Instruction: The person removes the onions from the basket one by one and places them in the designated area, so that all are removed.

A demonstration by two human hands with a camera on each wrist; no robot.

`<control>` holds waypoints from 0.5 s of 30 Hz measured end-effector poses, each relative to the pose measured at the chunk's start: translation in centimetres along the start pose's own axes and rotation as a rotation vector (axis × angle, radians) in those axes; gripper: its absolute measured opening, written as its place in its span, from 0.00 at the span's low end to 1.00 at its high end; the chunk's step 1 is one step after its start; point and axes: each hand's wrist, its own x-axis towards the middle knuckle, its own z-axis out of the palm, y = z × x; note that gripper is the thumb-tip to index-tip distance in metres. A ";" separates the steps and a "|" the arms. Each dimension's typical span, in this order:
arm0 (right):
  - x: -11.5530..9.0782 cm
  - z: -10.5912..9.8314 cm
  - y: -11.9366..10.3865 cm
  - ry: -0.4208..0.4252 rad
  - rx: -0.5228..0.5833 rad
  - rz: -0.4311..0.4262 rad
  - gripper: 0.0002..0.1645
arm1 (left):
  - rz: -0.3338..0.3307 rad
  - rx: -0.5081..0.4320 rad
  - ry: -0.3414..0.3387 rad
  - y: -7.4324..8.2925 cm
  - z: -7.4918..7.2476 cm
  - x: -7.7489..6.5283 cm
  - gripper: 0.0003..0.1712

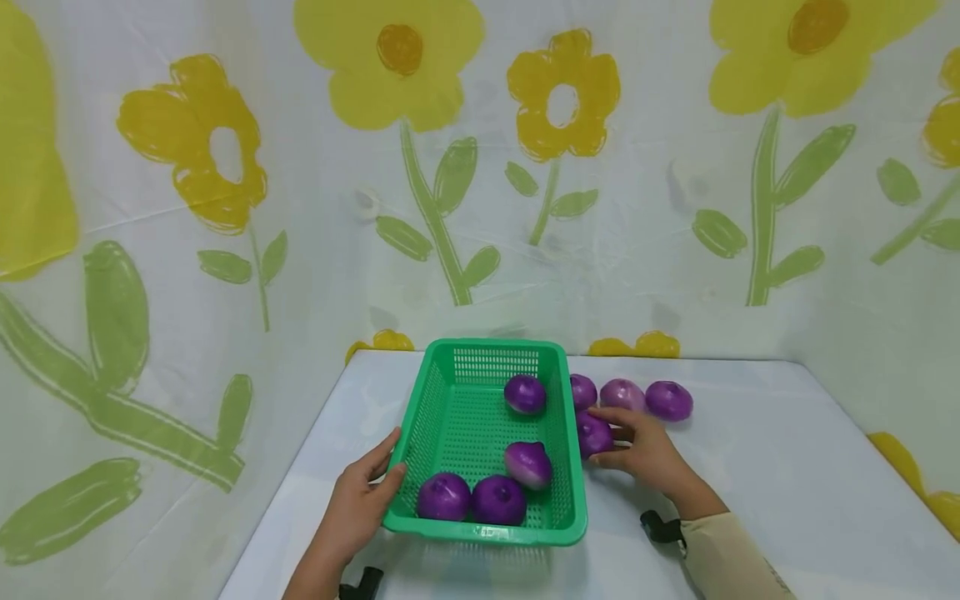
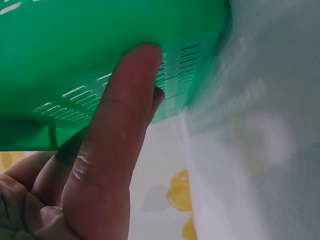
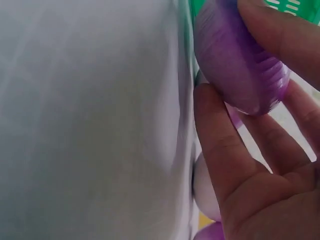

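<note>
A green plastic basket (image 1: 576, 500) with slotted walls contains several purple onions, among them one onion (image 1: 525, 394) by its right wall. My left hand (image 1: 358, 500) holds the basket by its left side, fingertips at the rim; the left wrist view shows a finger (image 2: 112, 130) against the slotted wall. Just outside the right wall, my right hand (image 1: 647, 450) grips another purple onion (image 1: 594, 435) between thumb and fingers. Up close in the right wrist view, this onion (image 3: 240, 60) looks glossy and streaked with paler purple.
Behind my right hand, more onions stand in a row on the white table (image 1: 780, 467): one partly hidden by the basket, a paler onion (image 1: 622, 394) and a darker onion (image 1: 669, 401). A flower-printed curtain (image 1: 637, 275) hangs around the table's back and sides.
</note>
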 end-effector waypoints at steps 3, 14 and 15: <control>0.0 0.1 0.1 -0.011 -0.020 -0.005 0.45 | -0.003 -0.009 0.010 0.0 0.0 -0.1 0.34; 0.0 0.1 0.2 -0.024 0.000 0.002 0.44 | 0.007 0.001 0.034 0.1 -0.1 -0.1 0.33; 0.0 0.1 0.3 -0.021 -0.002 0.005 0.44 | 0.010 0.004 0.034 0.1 0.0 -0.1 0.33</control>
